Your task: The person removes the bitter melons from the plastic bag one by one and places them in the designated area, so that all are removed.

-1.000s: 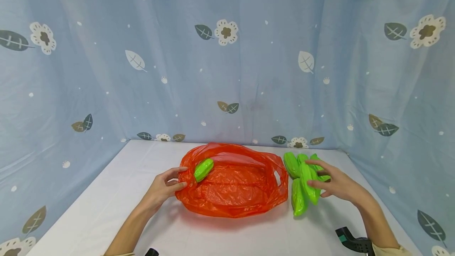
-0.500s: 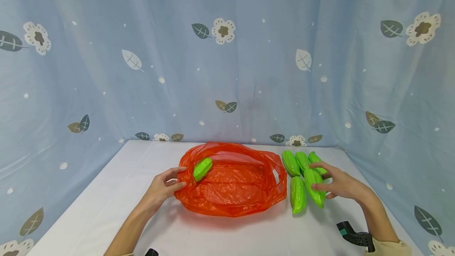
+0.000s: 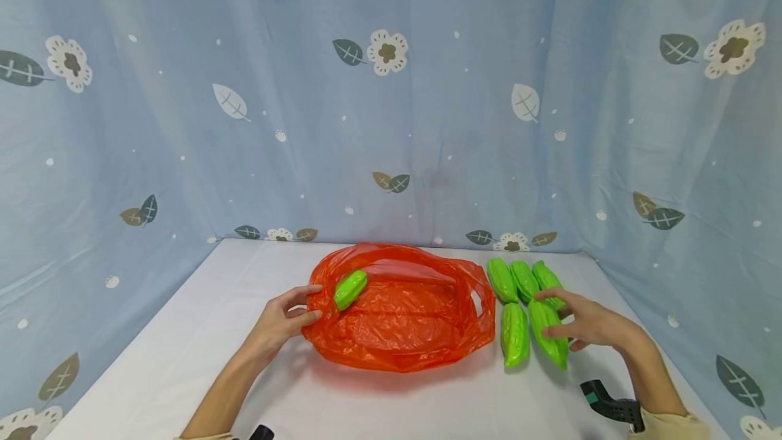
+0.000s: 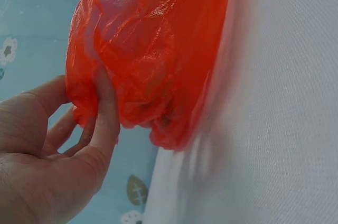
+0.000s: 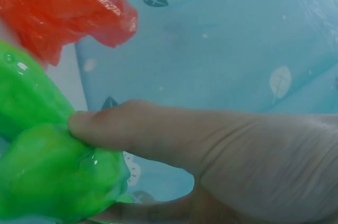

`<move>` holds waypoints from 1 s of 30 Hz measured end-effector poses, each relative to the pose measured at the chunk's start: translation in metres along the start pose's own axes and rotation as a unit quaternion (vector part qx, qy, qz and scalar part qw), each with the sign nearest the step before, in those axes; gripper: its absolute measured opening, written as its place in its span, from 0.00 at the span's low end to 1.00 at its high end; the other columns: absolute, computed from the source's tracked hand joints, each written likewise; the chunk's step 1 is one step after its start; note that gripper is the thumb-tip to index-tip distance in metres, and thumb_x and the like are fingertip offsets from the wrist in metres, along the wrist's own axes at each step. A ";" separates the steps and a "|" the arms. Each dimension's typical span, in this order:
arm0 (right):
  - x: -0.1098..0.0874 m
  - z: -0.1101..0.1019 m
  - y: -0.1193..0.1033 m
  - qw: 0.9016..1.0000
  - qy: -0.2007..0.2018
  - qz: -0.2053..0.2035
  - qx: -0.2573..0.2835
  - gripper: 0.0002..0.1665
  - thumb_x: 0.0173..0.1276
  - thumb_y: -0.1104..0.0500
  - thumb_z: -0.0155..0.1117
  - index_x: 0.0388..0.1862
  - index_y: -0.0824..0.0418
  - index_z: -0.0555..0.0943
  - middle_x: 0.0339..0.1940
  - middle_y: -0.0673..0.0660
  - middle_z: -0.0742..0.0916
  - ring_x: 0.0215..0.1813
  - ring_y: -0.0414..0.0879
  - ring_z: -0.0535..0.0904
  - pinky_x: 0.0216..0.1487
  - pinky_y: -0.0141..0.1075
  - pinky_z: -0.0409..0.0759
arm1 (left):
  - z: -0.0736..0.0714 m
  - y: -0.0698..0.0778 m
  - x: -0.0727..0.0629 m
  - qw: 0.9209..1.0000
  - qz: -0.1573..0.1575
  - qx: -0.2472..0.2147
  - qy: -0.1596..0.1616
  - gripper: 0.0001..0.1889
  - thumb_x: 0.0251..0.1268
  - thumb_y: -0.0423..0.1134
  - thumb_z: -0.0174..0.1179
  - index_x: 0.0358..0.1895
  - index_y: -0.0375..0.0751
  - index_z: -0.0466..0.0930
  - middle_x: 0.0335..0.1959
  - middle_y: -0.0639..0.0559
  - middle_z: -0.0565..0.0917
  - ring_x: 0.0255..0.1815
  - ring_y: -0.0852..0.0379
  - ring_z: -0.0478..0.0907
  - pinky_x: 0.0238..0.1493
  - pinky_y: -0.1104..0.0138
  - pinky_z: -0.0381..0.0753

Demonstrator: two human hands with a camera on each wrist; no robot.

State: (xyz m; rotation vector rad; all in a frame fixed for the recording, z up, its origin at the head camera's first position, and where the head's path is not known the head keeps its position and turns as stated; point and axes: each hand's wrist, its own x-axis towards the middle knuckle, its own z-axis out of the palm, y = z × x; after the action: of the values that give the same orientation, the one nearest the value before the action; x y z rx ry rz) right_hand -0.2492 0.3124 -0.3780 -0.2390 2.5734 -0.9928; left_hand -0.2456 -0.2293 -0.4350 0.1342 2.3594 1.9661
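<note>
A red plastic bag lies with its mouth spread wide in the head view. One glossy green bitter melon is inside it, at the left end. My left hand holds the bag's left edge, thumb and fingers on the thin film. On the right, my right hand grips a bitter melon between thumb and fingers; in the right wrist view the thumb presses against green ridged skin. Just left of that melon lies another bitter melon, pointing toward me.
Behind the front pair, three more bitter melons stand side by side: one near the bag, a middle melon and a right melon partly behind my fingers. The white tabletop meets a blue patterned curtain.
My right hand has shifted the gripped bitter melon to the right and toward me, off the others, which now show apart in rows. The left hand and bag stay put.
</note>
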 end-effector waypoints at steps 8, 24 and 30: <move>0.003 0.002 0.002 1.000 -0.013 0.015 -0.010 0.46 0.60 0.50 0.73 0.71 0.61 0.62 0.63 0.80 0.69 0.60 0.72 0.71 0.37 0.48 0.86 | 0.001 0.001 0.001 1.000 -0.001 -0.003 0.002 0.29 0.60 0.37 0.68 0.66 0.43 0.73 0.54 0.40 0.77 0.46 0.55 0.84 0.43 0.63 0.87; 0.010 0.010 0.010 0.999 -0.026 0.034 -0.010 0.43 0.60 0.53 0.73 0.69 0.60 0.63 0.60 0.77 0.71 0.52 0.60 0.79 0.38 0.50 0.86 | 0.002 -0.002 -0.001 1.000 -0.006 0.004 0.004 0.29 0.61 0.38 0.68 0.66 0.43 0.72 0.56 0.38 0.76 0.48 0.52 0.83 0.43 0.63 0.87; 0.012 0.010 0.014 0.999 -0.027 0.031 -0.004 0.43 0.61 0.53 0.73 0.70 0.61 0.62 0.61 0.77 0.70 0.55 0.64 0.76 0.38 0.50 0.86 | 0.002 -0.002 0.000 1.000 -0.005 0.007 0.006 0.29 0.61 0.39 0.68 0.66 0.44 0.73 0.55 0.38 0.77 0.49 0.52 0.83 0.44 0.63 0.87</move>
State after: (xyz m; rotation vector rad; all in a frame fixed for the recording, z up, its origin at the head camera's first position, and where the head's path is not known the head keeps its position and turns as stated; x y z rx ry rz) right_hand -0.2561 0.3133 -0.3981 -0.1852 2.5209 -0.9416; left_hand -0.2452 -0.2280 -0.4370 0.1100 2.3774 1.9510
